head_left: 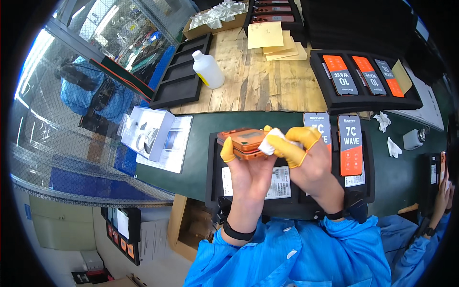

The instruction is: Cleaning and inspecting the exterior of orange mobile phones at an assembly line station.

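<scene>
My left hand (251, 179), a yellow finger cot on its thumb, grips orange smartphones (243, 137) from below. They look like two stacked flat. Between the yellow-covered fingers of my right hand (313, 167) is a crumpled white wipe (271, 143), which meets the right end of the phones. Beneath both hands lies a black foam tray (215, 186) holding white labels. On its right side rests a phone with a printed orange and grey front film (350, 143); a second one (316, 120) is partly hidden by my right hand.
A white bottle (209, 71) stands beside an empty black tray (177, 88). Another foam tray (330, 98) holds several phones. Crumpled wipes (393, 148) and a small dispenser (414, 138) are at right, near a co-worker's hand (442, 193). An open white box (146, 131) sits left.
</scene>
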The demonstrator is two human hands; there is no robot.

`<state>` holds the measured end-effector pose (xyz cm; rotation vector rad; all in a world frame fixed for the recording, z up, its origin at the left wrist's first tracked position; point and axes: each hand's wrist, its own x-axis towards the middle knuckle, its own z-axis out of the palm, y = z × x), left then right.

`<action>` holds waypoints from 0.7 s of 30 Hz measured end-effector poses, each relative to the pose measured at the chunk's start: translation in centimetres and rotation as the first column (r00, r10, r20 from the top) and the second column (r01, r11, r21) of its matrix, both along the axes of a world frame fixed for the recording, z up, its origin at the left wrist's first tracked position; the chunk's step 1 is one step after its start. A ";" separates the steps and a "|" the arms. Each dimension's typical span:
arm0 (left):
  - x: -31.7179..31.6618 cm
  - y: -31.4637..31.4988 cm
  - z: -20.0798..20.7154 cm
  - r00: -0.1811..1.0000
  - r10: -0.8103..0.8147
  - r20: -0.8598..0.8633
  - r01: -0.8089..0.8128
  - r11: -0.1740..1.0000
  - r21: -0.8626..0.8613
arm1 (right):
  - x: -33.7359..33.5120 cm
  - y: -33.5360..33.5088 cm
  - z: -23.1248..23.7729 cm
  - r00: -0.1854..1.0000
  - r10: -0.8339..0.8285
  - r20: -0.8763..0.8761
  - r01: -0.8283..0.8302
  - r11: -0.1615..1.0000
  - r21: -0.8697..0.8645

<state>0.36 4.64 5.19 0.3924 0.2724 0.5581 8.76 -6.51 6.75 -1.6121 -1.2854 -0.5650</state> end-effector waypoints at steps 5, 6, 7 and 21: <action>-0.8 2.0 0.3 0.982 -0.009 0.189 0.042 0.985 -0.170 | 2.4 -1.4 -2.8 0.973 -0.222 -0.058 0.221 0.975 -0.030; -0.6 2.1 0.3 0.982 0.000 0.191 0.032 0.985 -0.168 | 2.5 -1.5 -2.5 0.976 -0.212 -0.057 0.211 0.977 -0.028; -0.4 2.5 0.3 0.985 0.017 0.172 0.032 0.960 -0.278 | 2.5 -1.5 -2.1 0.963 -0.211 -0.168 0.217 0.976 0.018; -0.7 2.5 -0.1 0.972 -0.027 0.232 0.122 0.907 -0.404 | 1.4 -1.2 -1.3 0.584 0.215 -0.783 -0.063 0.974 0.220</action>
